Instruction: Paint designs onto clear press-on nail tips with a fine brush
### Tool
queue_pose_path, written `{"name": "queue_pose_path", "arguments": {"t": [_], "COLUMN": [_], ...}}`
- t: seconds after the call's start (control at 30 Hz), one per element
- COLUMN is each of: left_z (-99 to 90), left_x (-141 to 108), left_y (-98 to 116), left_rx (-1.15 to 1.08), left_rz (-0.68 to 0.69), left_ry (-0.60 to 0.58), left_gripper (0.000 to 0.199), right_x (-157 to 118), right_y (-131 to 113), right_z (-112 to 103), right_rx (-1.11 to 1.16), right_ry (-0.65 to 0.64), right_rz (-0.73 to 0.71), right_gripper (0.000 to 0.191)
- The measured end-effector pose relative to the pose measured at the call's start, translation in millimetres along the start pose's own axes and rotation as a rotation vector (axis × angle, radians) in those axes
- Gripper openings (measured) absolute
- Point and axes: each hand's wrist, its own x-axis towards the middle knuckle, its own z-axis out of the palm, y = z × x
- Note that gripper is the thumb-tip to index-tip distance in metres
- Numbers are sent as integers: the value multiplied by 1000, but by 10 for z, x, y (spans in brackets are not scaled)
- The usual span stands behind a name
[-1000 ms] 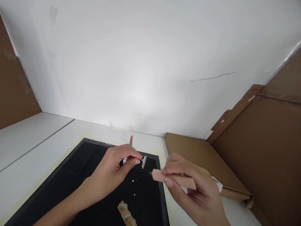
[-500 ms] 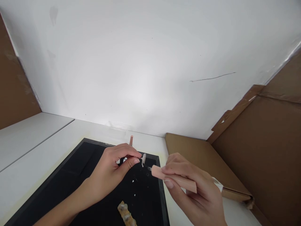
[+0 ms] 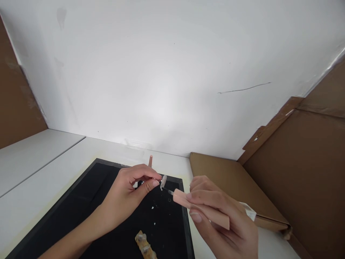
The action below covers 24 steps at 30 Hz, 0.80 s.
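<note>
Above the black mat [image 3: 118, 233], my left hand [image 3: 129, 190] pinches a thin holder between thumb and index finger. A small pale, oval piece [image 3: 164, 181] stands at its end, just past the fingertips. My right hand [image 3: 221, 216] is closed around a long pink cap [image 3: 201, 208] with a thin dark brush [image 3: 168, 190] pointing left. The brush tip meets or nearly meets the lower edge of the pale piece; exact contact is too small to tell.
A tan strip with clear pieces [image 3: 145, 245] lies on the mat near small white bits [image 3: 152, 207]. A pink upright item [image 3: 150, 160] stands behind my left hand. At right are a flat cardboard box [image 3: 226, 180] and crumpled white paper [image 3: 248, 211].
The pale piece has shifted slightly left and up with my left fingertips. The rear end of the pink cap has moved a little right and down.
</note>
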Motion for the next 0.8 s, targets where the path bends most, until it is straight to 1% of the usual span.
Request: {"name": "queue_pose_path", "arguments": {"t": [0.17, 0.3, 0.47, 0.57, 0.67, 0.8], "left_z": [0, 12, 26, 28, 37, 54], "left_x": [-5, -7, -6, -4, 2, 8], "left_y": [3, 12, 35, 36, 38, 55], "left_rx": [-109, -180, -260, -298, -352, -420], "left_rz": [-73, -130, -201, -221, -229, -254], "left_ry": [-4, -21, -40, -43, -54, -65], "left_gripper": [10, 9, 8, 7, 8, 11], "right_x": [29, 46, 54, 48, 37, 45], "right_y": [-15, -40, -55, -55, -53, -68], "right_z": [10, 22, 30, 37, 52, 76], "right_rx": [-9, 10, -24, -18, -33, -70], "right_ry": [-40, -6, -36, 0, 38, 4], "right_rz": [-18, -45, -69, -97, -94, -120], "right_gripper": [23, 27, 24, 25, 29, 28]}}
